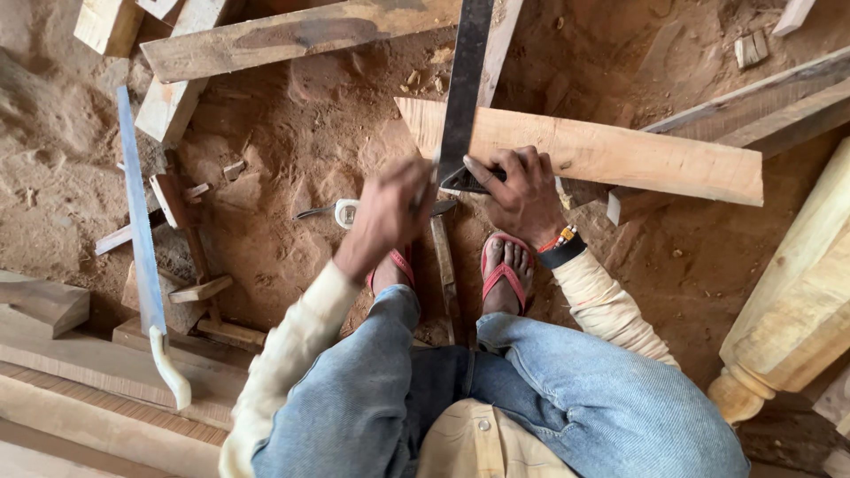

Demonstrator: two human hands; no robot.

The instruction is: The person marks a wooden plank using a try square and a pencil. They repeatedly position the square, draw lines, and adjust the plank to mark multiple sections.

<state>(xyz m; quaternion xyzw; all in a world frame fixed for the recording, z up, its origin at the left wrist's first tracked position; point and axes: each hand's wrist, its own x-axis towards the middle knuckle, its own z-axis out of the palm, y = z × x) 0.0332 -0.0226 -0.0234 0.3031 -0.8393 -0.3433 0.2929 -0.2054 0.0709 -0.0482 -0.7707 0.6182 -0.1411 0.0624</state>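
Your right hand [522, 190] is pressed down flat, fingers close together, on the stock of the dark metal square [464, 88], pinning it against the near edge of the pale wooden plank [611, 155]. The square's long blade runs up and away across that plank and out of the top of the view. Your left hand [390, 212] is blurred, fingers curled in around something thin right at the blade's edge; what it pinches I cannot tell. The plank lies on the sawdust-covered ground, angled down toward your right, just ahead of your 2 feet in red sandals [505, 270]. Just left of your left hand, a small white tape measure [345, 212] sits on the dirt. Well off to your left, a handsaw [142, 230] with a pale handle lies across wood offcuts. At far right, a turned wooden leg [797, 310] leans in.
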